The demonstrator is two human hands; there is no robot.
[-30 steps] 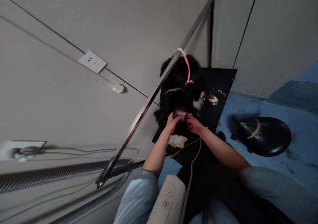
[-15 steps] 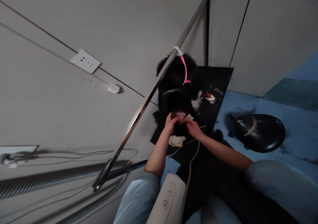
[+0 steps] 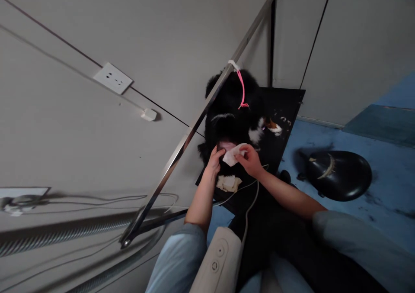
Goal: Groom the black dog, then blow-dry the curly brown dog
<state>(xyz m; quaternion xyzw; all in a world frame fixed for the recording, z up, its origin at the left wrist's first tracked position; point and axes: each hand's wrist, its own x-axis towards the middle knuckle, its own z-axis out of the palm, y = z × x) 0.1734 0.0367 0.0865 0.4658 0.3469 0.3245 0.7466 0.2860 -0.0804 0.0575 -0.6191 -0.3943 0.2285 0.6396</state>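
A black dog (image 3: 231,94) with some white fur is on a black table top (image 3: 282,111). Bare pink skin (image 3: 226,145) shows at its near side. My left hand (image 3: 215,159) grips the dog's fur at the edge of this skin, thumb on top; which body part it is, I cannot tell. In my right hand (image 3: 250,159), a white wipe (image 3: 234,155) is pinched between thumb and fingers. The wipe hangs partly spread just in front of the pink skin; whether they touch is unclear. Below the hands lies an opened pack of wipes (image 3: 228,183).
A metal bar (image 3: 184,142) slants across in front of the dog, with a pink strap (image 3: 241,89) tied to it. A white appliance (image 3: 217,258) with a cable lies near my lap. On the blue floor stands a black stool seat (image 3: 339,175). Wall sockets (image 3: 113,78) are at left.
My right hand has lifted slightly and moved left, and the wipe now shows more spread out. My left hand has shifted a little to the left, staying by the pink skin.
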